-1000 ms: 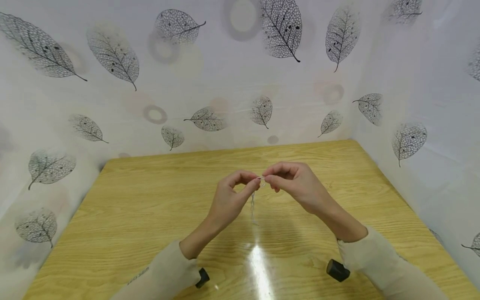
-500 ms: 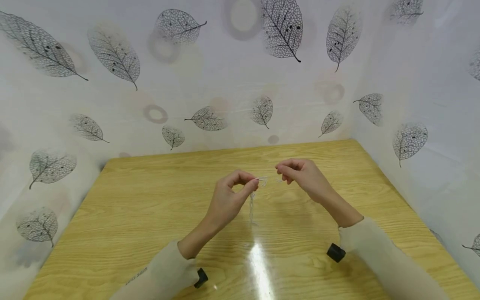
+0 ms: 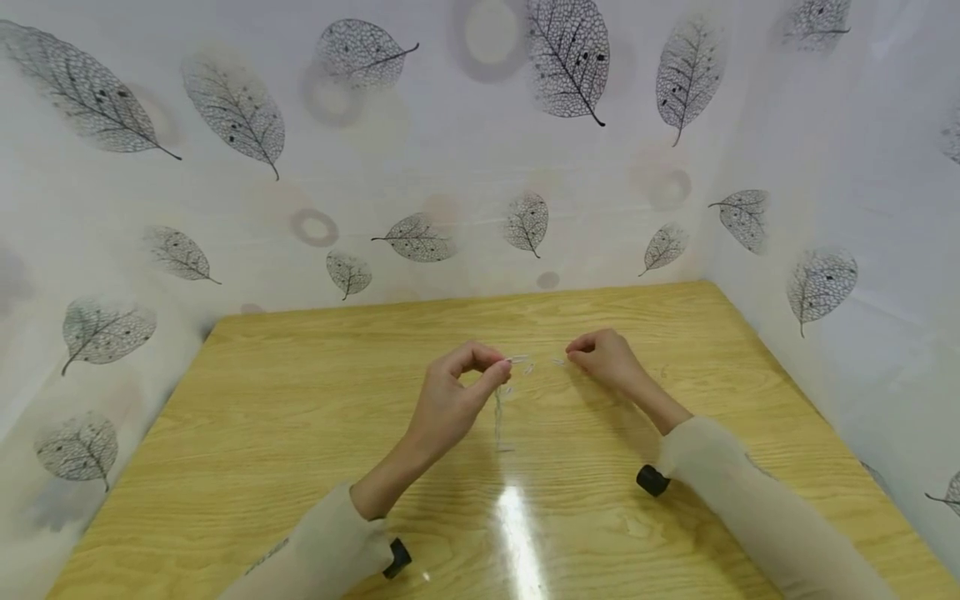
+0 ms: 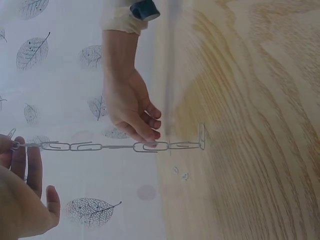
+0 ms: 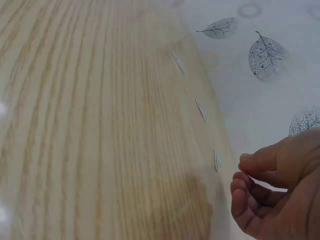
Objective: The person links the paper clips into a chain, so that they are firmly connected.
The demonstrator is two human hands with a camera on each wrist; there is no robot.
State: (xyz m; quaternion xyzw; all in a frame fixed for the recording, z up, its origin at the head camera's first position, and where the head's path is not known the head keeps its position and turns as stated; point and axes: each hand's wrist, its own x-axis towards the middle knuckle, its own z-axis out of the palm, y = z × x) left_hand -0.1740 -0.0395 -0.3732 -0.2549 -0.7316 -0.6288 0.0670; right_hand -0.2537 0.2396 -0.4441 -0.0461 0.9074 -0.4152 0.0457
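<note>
My left hand pinches the upper end of a chain of linked silver paper clips. One clip sticks out past its fingertips, and the rest of the chain hangs down over the table. My right hand is at the right, low over the tabletop, its fingers loosely bent with thumb and forefinger close together. I see nothing held in it. Just left of those fingertips lies a loose paper clip, apart from them in the right wrist view. Two more loose paper clips lie beyond it in a row.
A wood-grain table spreads beneath both hands. White sheeting printed with leaves stands along its back and sides. Dark wrist cameras sit at both cuffs. A bright glare streak marks the table's front middle.
My right hand has left the chain's top end beside the left fingertips, moving right and down toward a loose paper clip. The left hand shifts slightly left, still pinching the chain.
</note>
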